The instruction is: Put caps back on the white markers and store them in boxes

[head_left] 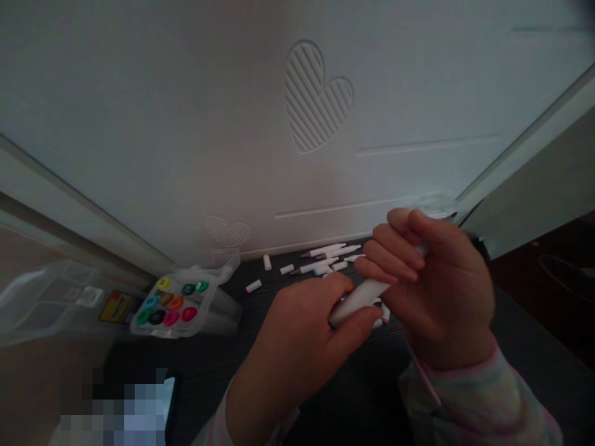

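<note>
Both my hands hold one white marker (360,297) above a dark surface (297,371). My left hand (302,337) pinches its lower end between thumb and fingers. My right hand (430,285) wraps its fingers round the upper end. Behind the hands lie several loose white markers (328,259) and three separate caps (267,262) on the dark surface. A clear plastic case (174,303) to the left holds several markers standing with coloured ends up.
A white panel with embossed striped hearts (316,96) stands right behind the markers. A clear case lid (41,297) and a yellow label (116,306) lie at far left. A phone (153,402) rests at bottom left.
</note>
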A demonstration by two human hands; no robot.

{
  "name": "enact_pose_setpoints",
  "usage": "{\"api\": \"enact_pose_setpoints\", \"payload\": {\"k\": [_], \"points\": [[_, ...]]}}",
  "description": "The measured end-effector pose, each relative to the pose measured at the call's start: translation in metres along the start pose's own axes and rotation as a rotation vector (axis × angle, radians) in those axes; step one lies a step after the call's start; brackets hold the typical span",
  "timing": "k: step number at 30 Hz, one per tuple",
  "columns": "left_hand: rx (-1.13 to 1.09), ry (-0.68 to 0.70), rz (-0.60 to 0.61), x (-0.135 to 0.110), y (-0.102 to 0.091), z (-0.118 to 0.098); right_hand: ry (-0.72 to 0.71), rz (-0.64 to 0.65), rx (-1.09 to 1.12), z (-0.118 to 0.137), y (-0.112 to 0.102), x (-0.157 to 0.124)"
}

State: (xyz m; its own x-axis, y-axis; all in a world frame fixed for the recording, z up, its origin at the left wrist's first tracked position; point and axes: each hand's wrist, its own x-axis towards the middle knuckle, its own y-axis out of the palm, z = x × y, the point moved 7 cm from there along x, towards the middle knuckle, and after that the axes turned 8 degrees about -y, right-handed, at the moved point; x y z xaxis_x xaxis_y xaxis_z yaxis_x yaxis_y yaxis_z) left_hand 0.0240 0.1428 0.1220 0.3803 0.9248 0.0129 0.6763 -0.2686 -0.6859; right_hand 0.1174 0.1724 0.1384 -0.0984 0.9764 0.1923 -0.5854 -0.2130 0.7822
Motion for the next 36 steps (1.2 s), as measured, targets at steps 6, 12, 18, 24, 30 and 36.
{"api": "enact_pose_setpoints", "payload": {"k": [6,12,18,24,30,36], "points": [[-0.059,0.007,-0.007,0.0,-0.002,0.0,-0.029,-0.026,-0.088,0.001,-0.003,0.0],[-0.377,-0.083,0.057,-0.001,-0.005,0.007,-0.003,0.023,-0.227,-0.003,-0.007,0.001],[-0.581,-0.155,0.062,-0.001,-0.009,0.008,0.028,0.095,-0.379,-0.011,-0.01,0.002],[-0.607,-0.168,0.031,0.001,-0.01,0.009,-0.049,0.057,-0.474,-0.006,-0.013,0.003],[-0.56,-0.171,0.031,0.003,-0.007,0.013,-0.022,0.038,-0.447,-0.012,-0.018,0.007],[-0.765,-0.2,0.034,0.005,-0.001,0.019,-0.003,0.105,-0.455,-0.016,-0.018,0.006]]}}
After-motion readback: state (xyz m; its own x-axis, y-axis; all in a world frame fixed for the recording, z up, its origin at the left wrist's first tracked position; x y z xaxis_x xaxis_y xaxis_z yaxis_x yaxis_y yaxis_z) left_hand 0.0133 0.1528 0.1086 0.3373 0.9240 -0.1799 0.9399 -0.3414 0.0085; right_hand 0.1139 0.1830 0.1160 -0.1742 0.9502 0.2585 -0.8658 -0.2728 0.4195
